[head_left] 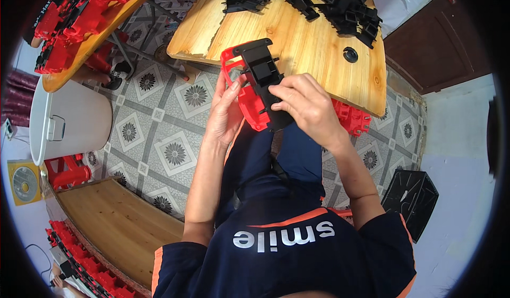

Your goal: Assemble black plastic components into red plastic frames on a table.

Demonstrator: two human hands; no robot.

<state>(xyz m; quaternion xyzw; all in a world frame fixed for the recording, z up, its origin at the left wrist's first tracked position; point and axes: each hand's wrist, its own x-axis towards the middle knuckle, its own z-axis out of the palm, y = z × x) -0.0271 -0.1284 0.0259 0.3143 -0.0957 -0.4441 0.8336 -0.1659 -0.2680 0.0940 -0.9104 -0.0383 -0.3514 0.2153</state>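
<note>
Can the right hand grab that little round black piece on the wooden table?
Probably yes. The round black piece lies by itself on the wooden table, ahead of the right hand, and nothing seems to stand between them. It might need to let go of the black plastic part first.

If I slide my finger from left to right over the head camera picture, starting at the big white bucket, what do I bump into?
White bucket → left hand → red-and-black part → right hand → round black piece → black box.
</note>
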